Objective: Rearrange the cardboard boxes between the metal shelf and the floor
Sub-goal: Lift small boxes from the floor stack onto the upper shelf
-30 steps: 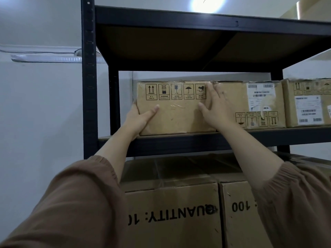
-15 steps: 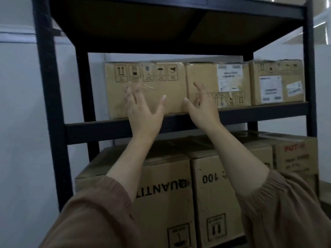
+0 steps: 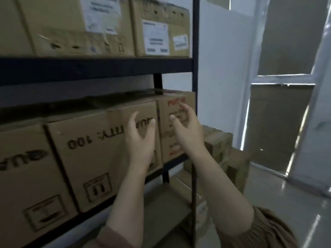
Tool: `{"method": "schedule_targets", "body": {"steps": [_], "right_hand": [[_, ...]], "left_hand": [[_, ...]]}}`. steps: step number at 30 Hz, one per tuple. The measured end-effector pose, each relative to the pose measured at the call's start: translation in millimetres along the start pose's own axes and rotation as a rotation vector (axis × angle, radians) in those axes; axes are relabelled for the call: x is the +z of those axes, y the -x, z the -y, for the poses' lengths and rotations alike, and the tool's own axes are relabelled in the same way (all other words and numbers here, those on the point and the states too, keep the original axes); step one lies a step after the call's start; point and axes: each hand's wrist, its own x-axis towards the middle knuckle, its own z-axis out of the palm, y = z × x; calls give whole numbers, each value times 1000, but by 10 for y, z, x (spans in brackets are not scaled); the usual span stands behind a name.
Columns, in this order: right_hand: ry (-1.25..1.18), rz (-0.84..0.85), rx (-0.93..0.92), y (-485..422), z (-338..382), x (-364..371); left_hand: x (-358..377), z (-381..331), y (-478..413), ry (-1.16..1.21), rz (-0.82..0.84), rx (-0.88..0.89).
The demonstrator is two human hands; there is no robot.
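Two hands hover empty before the middle tier of the metal shelf (image 3: 89, 68). The left hand (image 3: 141, 140) has thumb and fingers apart and loosely bent in front of the box printed QUANTITY: 100 (image 3: 93, 158). The right hand (image 3: 188, 131) has its fingers spread before the red-printed box (image 3: 167, 140). Neither seems to touch cardboard, though blur makes that uncertain. The red-printed box sits at the right end of that tier, tight between its neighbour and the front right upright (image 3: 195, 51), with the beam of the tier above close over its top. If this is the box to be moved, the likeliest trouble is a snag: drawn out crooked, its corner may catch the upright or trap the right fingers against the metal. Friction could also drag the QUANTITY box forward over the tier's front edge. Its weight is unknown, so a grip by the faces alone may slip once the box leaves its support. The stacked boxes (image 3: 222, 145) on the floor (image 3: 286, 203) just beside the shelf's right end crowd the space for setting it down, and the floor looks glossy underfoot.
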Motion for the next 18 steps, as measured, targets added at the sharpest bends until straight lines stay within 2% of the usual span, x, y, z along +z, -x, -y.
{"method": "schedule_targets", "body": {"steps": [7, 13, 18], "right_hand": [[40, -35, 312, 5, -1038, -794], [89, -10, 417, -312, -1728, -1190], [133, 9, 443, -874, -2346, -1422]], "left_hand": [[1165, 449, 453, 1, 259, -155], [2027, 760, 490, -16, 448, -207], [2787, 1109, 291, -4, 512, -290]]}}
